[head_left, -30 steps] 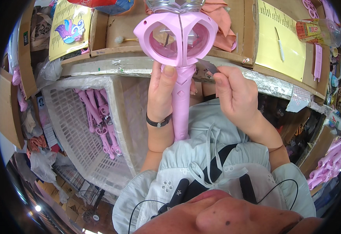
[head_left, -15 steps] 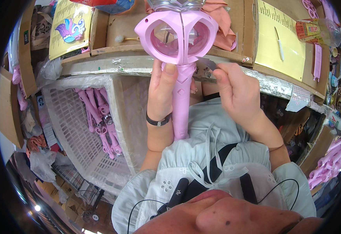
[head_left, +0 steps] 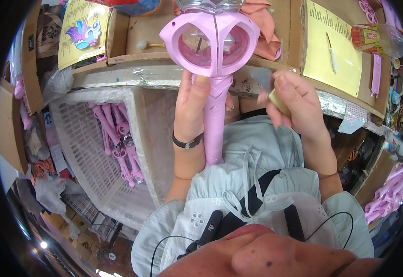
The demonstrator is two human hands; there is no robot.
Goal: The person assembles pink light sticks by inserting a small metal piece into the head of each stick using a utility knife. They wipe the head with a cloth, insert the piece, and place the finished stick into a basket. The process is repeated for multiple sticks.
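Note:
My left hand (head_left: 190, 102) is wrapped round the neck of a pink toy wand (head_left: 214, 117), just under its wide head with round clear windows and a silvery top. The wand stands upright before me, its handle end against my clothes. To the right of it my right hand (head_left: 299, 101) is closed on a small tool with a yellowish handle (head_left: 279, 102) and a flat grey end, which is blurred by motion. The tool's grey end points up and is apart from the wand. My right fingers partly hide the handle.
A white plastic crate (head_left: 95, 161) with several pink wand parts (head_left: 118, 143) stands at lower left. Ahead is a cardboard-lined bench edge (head_left: 132, 76) with a small brush (head_left: 142, 45) and orange cloth (head_left: 262, 34). A pen (head_left: 332, 51) lies on yellow paper (head_left: 314, 64); more pink parts (head_left: 393, 191) fill the right.
My right hand has moved a little to the right, away from the wand, and turned, so that the tool's yellowish handle now shows. My left hand and the wand have stayed in place.

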